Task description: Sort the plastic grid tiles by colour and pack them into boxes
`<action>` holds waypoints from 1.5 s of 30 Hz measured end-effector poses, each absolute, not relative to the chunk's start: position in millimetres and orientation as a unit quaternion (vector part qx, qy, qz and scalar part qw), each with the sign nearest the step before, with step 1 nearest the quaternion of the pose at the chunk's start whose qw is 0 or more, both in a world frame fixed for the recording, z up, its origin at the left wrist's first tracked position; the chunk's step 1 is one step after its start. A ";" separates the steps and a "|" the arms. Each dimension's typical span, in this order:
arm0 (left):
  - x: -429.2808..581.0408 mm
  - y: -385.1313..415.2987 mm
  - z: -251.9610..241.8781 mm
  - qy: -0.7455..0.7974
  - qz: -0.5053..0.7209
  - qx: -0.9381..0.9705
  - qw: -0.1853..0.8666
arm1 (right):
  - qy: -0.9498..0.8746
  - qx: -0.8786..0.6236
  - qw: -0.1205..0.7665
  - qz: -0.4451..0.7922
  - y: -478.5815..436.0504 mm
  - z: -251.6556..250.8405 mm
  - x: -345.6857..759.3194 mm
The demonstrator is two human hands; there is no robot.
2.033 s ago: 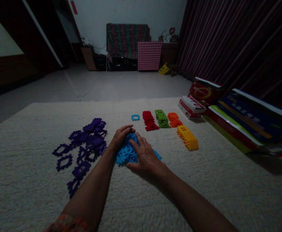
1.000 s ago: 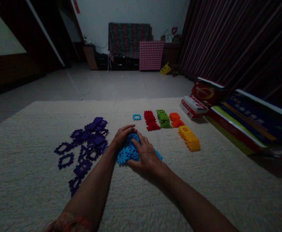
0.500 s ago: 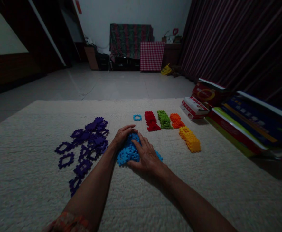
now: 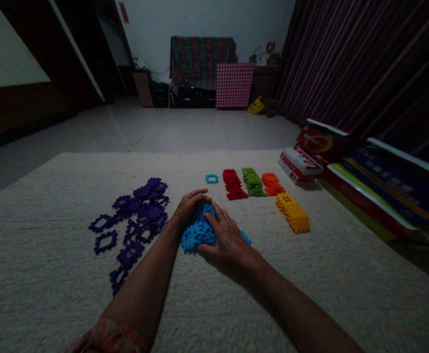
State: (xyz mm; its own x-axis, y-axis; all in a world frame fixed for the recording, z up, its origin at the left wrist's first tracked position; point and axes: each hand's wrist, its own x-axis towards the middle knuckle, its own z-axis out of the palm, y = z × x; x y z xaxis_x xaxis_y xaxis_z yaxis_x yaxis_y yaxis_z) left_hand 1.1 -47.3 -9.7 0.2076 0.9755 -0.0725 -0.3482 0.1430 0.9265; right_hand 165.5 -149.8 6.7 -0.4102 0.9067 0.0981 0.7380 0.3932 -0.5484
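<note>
Both of my hands rest on a heap of light blue toothed plastic tiles (image 4: pixel 197 233) in the middle of a cream carpet (image 4: pixel 53 274). My left hand (image 4: pixel 189 205) curls over the heap's far left side. My right hand (image 4: pixel 227 236) lies on its right side, fingers bent down onto the tiles. A single blue tile (image 4: pixel 211 178) lies alone further away. Purple tiles (image 4: pixel 137 215) of the same kind are scattered to the left of my left forearm.
Beyond the heap stand neat stacks of red tiles (image 4: pixel 232 184), green tiles (image 4: pixel 253 182), orange tiles (image 4: pixel 273 183) and yellow tiles (image 4: pixel 293 213). Boxes and books (image 4: pixel 361 169) line the carpet's right edge below a dark curtain. Bare floor and furniture lie beyond.
Hands stay on the blue heap with only small finger shifts. The whole scene has drifted slightly right in the frame as my head turned.
</note>
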 end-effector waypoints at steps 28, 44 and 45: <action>-0.2 -48.9 -2.2 0.392 0.523 0.378 0.656 | -0.818 -0.481 0.252 0.191 -137.5 -4.6 172.2; -0.2 -46.1 -10.2 0.383 0.518 0.392 0.656 | -0.798 -0.481 0.303 0.201 -132.4 -8.1 175.3; 0.1 -46.2 -10.5 0.385 0.521 0.391 0.654 | -0.798 -0.480 0.304 0.200 -132.8 -7.5 174.9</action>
